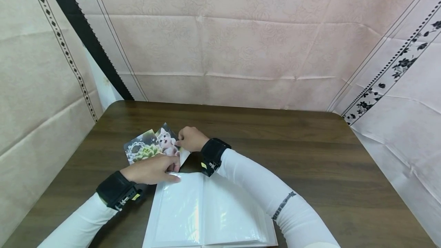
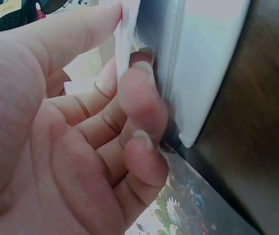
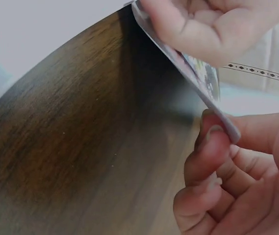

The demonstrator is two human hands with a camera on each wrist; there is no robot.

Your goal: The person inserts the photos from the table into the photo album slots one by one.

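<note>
A photo with a kitten [image 1: 167, 141] is tilted above the table. Its right edge is pinched between thumb and fingers of my right hand [image 1: 193, 139]; the right wrist view shows this photo [image 3: 188, 73] nearly edge-on. Another photo with pale green flowers [image 1: 139, 148] lies beside it on the left, partly covered by my left hand [image 1: 153, 168]. That left hand is at the top edge of an open photo album [image 1: 179, 209] with clear-pocket pages. In the left wrist view, thumb and curled fingers pinch a thin white page edge [image 2: 125, 44].
The album lies at the near edge of the brown wooden table [image 1: 320, 167]. A patterned pale cloth [image 1: 241, 49] hangs behind the table's far edge and along both sides. Black bands [image 1: 213, 152] with small devices sit on both wrists.
</note>
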